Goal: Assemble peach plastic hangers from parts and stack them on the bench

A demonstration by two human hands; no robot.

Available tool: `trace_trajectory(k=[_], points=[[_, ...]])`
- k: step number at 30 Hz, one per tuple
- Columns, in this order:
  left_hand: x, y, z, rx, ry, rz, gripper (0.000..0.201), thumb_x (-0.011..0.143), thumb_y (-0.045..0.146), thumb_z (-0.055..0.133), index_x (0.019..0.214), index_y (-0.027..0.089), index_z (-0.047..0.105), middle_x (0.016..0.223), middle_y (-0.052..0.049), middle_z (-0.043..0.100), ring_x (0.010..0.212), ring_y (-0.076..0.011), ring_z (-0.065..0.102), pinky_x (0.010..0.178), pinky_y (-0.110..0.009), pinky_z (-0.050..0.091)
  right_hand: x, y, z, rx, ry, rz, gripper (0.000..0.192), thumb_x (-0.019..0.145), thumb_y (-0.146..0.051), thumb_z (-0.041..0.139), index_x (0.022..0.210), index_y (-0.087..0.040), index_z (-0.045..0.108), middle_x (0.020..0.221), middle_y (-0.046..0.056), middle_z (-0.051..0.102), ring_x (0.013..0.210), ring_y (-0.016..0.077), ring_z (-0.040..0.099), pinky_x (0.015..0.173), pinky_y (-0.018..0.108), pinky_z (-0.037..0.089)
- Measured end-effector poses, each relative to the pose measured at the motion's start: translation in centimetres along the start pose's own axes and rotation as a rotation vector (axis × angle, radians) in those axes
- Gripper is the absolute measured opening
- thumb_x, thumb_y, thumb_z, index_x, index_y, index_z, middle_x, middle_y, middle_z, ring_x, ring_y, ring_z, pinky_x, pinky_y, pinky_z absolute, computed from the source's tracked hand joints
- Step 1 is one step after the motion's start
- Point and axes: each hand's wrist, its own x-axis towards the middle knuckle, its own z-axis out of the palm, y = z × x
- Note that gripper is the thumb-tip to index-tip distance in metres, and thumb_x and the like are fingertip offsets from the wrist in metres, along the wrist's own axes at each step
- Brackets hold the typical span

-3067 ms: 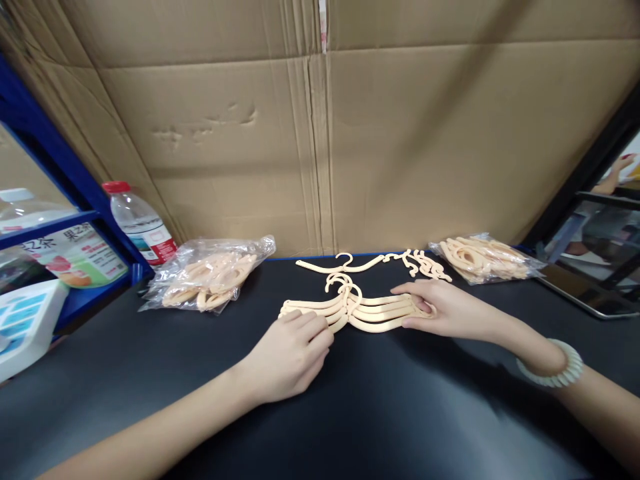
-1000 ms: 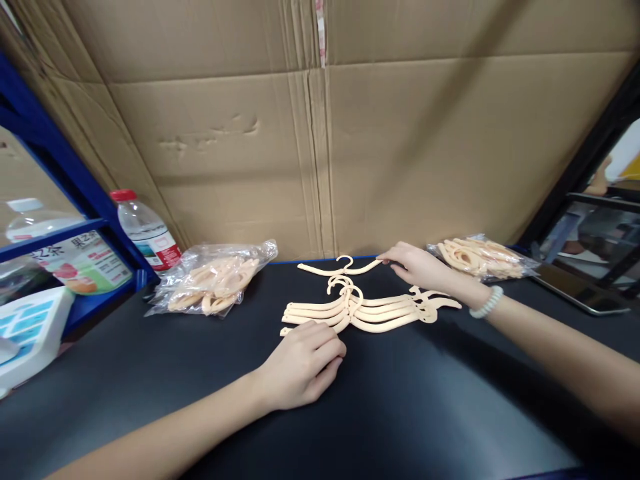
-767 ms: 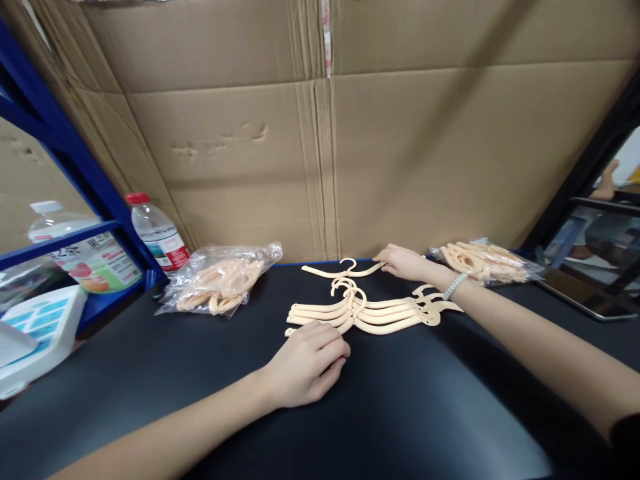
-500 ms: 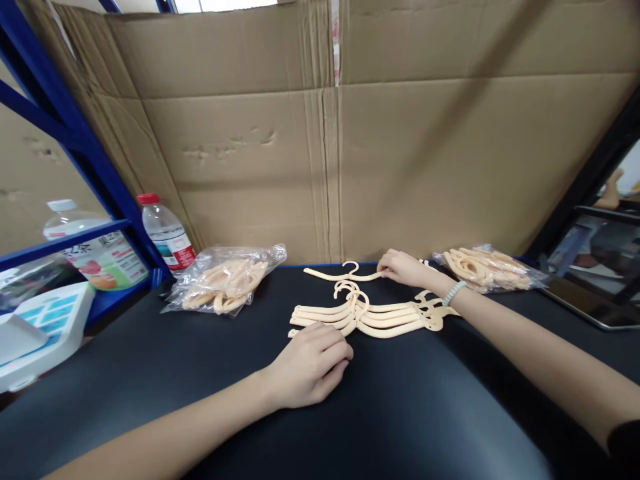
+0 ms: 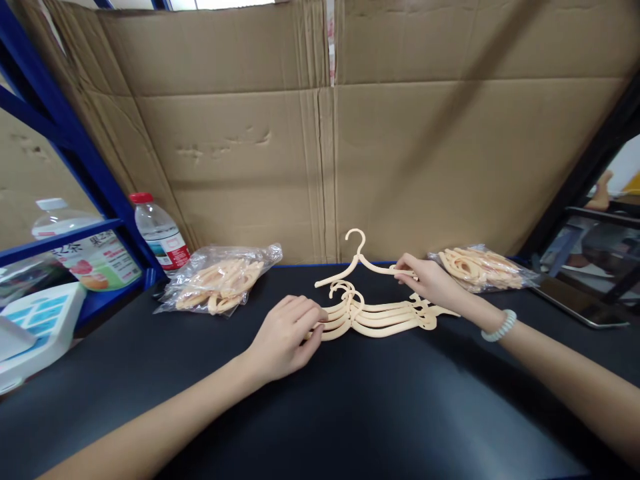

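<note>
white device: (image 5: 35,327) far left edge of the black table (image 5: 350,413), under the blue rack (image 5: 60,133); carton (image 5: 95,257) and a second bottle on its shelf.
water bottle: (image 5: 160,231) upright, red cap, back left by the rack post.
left bag: (image 5: 220,277) clear plastic, lying flat, stuffed with cream hangers; count not readable.
left hand: (image 5: 284,337) palm down, fingers curled and close together, tips pressing the left ends of the hanger stack (image 5: 373,317).
hanger stack: mid-table, flat, several nested cream hangers, long axis left-right, hooks toward the cardboard wall (image 5: 320,133). Nothing lies between the two hands but this.
single hanger: (image 5: 357,260) lifted off the table above the stack's back edge, hook up, long axis running left-right with the left arm dipping down.
right hand: (image 5: 430,283) thumb and fingers pinching the single hanger's right arm; pale bead bracelet (image 5: 497,327) on the wrist.
right bag: (image 5: 480,267) clear plastic, flat, also full of cream hangers, just beyond the right hand.
tablet: (image 5: 575,300) flat dark slab at the right edge, next to the right bag.
backdrop: cardboard wall closes off the far side of the table.
</note>
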Motion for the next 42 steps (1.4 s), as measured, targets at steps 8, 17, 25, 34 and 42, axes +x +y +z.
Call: trace_trajectory(k=[8, 17, 25, 34, 42], points=[[0.3, -0.8, -0.4, 0.072, 0.067, -0.193, 0.032, 0.087, 0.017, 0.051, 0.119, 0.017, 0.048, 0.127, -0.015, 0.053, 0.120, -0.0270, 0.048, 0.098, -0.046, 0.042, -1.9, -1.8, -0.1, 0.192, 0.130, -0.028, 0.008, 0.091, -0.030, 0.049, 0.088, -0.022, 0.049, 0.081, 0.004, 0.067, 0.075, 0.0190, 0.066, 0.070, 0.031, 0.050], [-0.2, -0.7, 0.9, 0.053, 0.000, -0.231, 0.027, 0.093, 0.016, 0.042, 0.119, 0.018, 0.049, 0.102, -0.008, 0.067, 0.090, -0.0206, 0.064, 0.078, -0.036, 0.049, -3.5, -5.0, 1.4, 0.220, 0.043, -0.104, 0.011, 0.093, -0.032, 0.048, 0.087, -0.023, 0.050, 0.076, 0.003, 0.064, 0.067, 0.0178, 0.061, 0.060, 0.029, 0.046], [-1.0, -0.1, 1.7, -0.117, -0.030, -0.272, 0.023, 0.095, 0.015, 0.039, 0.113, 0.019, 0.052, 0.099, -0.007, 0.061, 0.087, -0.0168, 0.060, 0.077, -0.030, 0.050, -2.5, -3.0, 0.1, 0.309, -0.014, -0.082, 0.016, 0.093, -0.035, 0.047, 0.090, -0.022, 0.055, 0.090, 0.005, 0.068, 0.085, 0.0193, 0.065, 0.073, 0.031, 0.051], [-1.4, 0.4, 2.6, -0.137, -0.013, -0.255, 0.022, 0.093, 0.013, 0.041, 0.109, 0.019, 0.054, 0.100, -0.007, 0.059, 0.091, -0.0183, 0.058, 0.079, -0.031, 0.050, -1.1, 8.0, -0.5, -0.243, -0.054, -0.159, 0.022, 0.085, -0.015, 0.048, 0.092, -0.019, 0.068, 0.088, 0.011, 0.068, 0.090, 0.0273, 0.057, 0.080, 0.042, 0.047], [-1.4, 0.1, 2.7, -0.134, 0.006, -0.263, 0.021, 0.094, 0.012, 0.041, 0.110, 0.020, 0.052, 0.100, -0.007, 0.058, 0.091, -0.0184, 0.056, 0.078, -0.031, 0.049, -0.4, 8.1, 0.9, -0.305, -0.110, -0.269, 0.022, 0.090, -0.016, 0.046, 0.081, -0.020, 0.066, 0.087, 0.009, 0.062, 0.084, 0.0237, 0.054, 0.074, 0.036, 0.045]])
